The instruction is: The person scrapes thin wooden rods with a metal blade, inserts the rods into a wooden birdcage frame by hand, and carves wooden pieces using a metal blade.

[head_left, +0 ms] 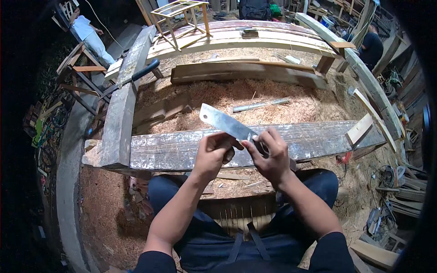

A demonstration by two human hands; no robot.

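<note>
A flat grey metal blade (225,122) with a rounded far end and a small hole near that end is held up before me, slanting from upper left to lower right. The fingers of my right hand (272,154) pinch its lower right end. Below the blade's near edge is my left hand (213,154), fingers curled, with the tips against the metal. Part of the blade's lower end is hidden behind the fingers. Both hands are above a thick, worn wooden beam (177,148) spotted with pale paint.
Heavy timbers form a frame around me, including a left beam (117,123) with a black-handled saw (143,70) across it. Wood shavings (214,98) cover the ground. A slatted wooden stand (180,13) stands at the back. Two people, one in white clothes (86,34), are farther off.
</note>
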